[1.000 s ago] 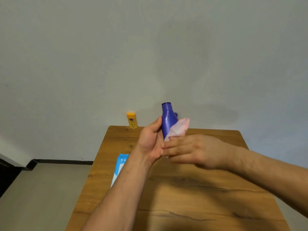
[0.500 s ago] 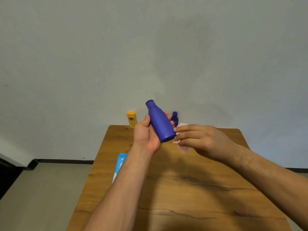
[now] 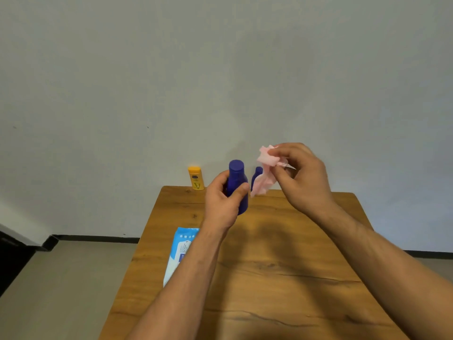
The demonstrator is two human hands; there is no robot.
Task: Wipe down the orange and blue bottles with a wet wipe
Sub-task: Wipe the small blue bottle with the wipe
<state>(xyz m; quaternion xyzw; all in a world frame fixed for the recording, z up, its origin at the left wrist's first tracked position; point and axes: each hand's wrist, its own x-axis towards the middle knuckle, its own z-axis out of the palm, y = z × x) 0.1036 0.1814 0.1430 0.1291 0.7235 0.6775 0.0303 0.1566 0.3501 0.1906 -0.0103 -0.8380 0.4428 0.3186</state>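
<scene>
Two blue bottles: larger bottle [image 3: 237, 182] clasped upright in left grip [image 3: 221, 204] above table's [image 3: 282, 278] far edge; smaller bottle [image 3: 256, 175] stands at that edge. One orange bottle [image 3: 196, 178], far-left corner. One wipe [image 3: 266, 168], pinched in right grip [image 3: 301, 177].

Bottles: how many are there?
3: an orange bottle at the far edge of the table, a large blue bottle in the left hand, a small blue bottle behind, partly hidden by the wipe.

One head-worn view faces forward and down over the table [image 3: 294, 278]; wall [image 3: 220, 69] close behind.
</scene>
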